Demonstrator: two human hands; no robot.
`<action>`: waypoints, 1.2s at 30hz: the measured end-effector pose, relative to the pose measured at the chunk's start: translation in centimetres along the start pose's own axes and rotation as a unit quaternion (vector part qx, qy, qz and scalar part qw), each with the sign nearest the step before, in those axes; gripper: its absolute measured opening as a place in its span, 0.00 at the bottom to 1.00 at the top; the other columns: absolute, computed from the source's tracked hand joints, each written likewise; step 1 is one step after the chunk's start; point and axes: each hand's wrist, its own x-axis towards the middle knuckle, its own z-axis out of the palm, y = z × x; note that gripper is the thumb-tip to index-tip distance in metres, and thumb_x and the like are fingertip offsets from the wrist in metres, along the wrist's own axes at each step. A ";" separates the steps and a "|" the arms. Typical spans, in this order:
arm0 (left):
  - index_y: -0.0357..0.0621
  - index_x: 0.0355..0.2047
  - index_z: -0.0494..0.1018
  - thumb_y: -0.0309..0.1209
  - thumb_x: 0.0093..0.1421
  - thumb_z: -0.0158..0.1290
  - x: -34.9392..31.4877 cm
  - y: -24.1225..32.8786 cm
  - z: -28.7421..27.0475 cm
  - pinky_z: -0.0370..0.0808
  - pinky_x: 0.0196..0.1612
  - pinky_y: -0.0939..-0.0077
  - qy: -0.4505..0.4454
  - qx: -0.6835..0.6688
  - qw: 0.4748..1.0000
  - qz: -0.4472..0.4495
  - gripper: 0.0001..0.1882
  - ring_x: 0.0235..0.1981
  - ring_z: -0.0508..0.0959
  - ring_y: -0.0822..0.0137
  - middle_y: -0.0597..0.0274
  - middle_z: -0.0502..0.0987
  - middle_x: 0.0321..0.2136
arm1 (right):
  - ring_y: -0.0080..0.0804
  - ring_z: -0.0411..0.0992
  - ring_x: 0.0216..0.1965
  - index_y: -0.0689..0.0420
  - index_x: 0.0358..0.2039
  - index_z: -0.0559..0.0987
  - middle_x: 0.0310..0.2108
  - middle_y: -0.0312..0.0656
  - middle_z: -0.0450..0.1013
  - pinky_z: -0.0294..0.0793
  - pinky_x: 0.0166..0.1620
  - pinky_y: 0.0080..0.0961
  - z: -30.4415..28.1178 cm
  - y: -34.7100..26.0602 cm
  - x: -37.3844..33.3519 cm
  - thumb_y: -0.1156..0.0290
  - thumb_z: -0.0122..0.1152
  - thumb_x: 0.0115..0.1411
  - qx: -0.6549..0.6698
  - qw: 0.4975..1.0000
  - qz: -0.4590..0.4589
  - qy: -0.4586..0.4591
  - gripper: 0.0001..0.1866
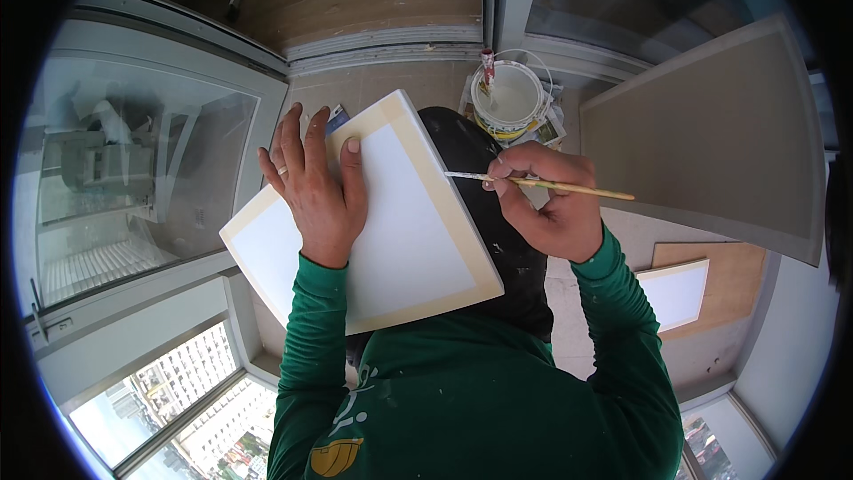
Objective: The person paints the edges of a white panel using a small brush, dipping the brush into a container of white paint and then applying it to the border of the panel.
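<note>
A white canvas panel [413, 213] with cream masking tape along its borders rests tilted across my lap. My left hand [320, 182] lies on its upper left part, fingers spread, steadying the surface. Between the thumb and fingers of my right hand [551, 200] is a thin paintbrush [586, 188] with a yellowish wooden handle. The brush's pale tip meets the panel's right side edge, or comes very near it. Under the panel shows my dark trouser leg [515, 258].
Beyond my knee stands a white paint bucket [514, 98] with a red-handled brush [488, 62] in it. A large grey-brown panel [711, 133] leans at the right. Below it, another taped white panel [677, 293] lies on a brown board [733, 280]. Glass doors [133, 151] flank the left.
</note>
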 end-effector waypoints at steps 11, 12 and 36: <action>0.52 0.65 0.77 0.48 0.76 0.50 0.0 0.1 0.0 0.43 0.78 0.30 0.003 -0.001 1.000 -0.002 0.24 0.74 0.66 0.44 0.47 0.70 0.70 | 0.31 0.83 0.31 0.63 0.38 0.83 0.33 0.44 0.83 0.82 0.37 0.26 -0.1 -0.3 0.1 0.85 0.66 0.56 0.009 1.000 0.009 -0.007 0.09; 0.52 0.64 0.77 0.48 0.76 0.50 0.0 0.1 0.0 0.43 0.78 0.30 0.003 -0.002 1.000 -0.002 0.24 0.74 0.66 0.44 0.48 0.70 0.70 | 0.31 0.83 0.31 0.63 0.38 0.83 0.33 0.44 0.83 0.82 0.37 0.26 0.1 -0.2 0.2 0.85 0.66 0.56 0.009 1.000 0.001 -0.001 0.09; 0.51 0.65 0.76 0.46 0.76 0.51 0.1 0.2 -0.1 0.44 0.78 0.31 0.000 0.000 1.000 -0.003 0.24 0.74 0.66 0.45 0.48 0.70 0.70 | 0.30 0.80 0.27 0.60 0.34 0.81 0.29 0.42 0.81 0.79 0.33 0.25 -1.1 -0.9 -0.5 0.82 0.65 0.52 -0.014 0.997 0.029 -0.072 0.08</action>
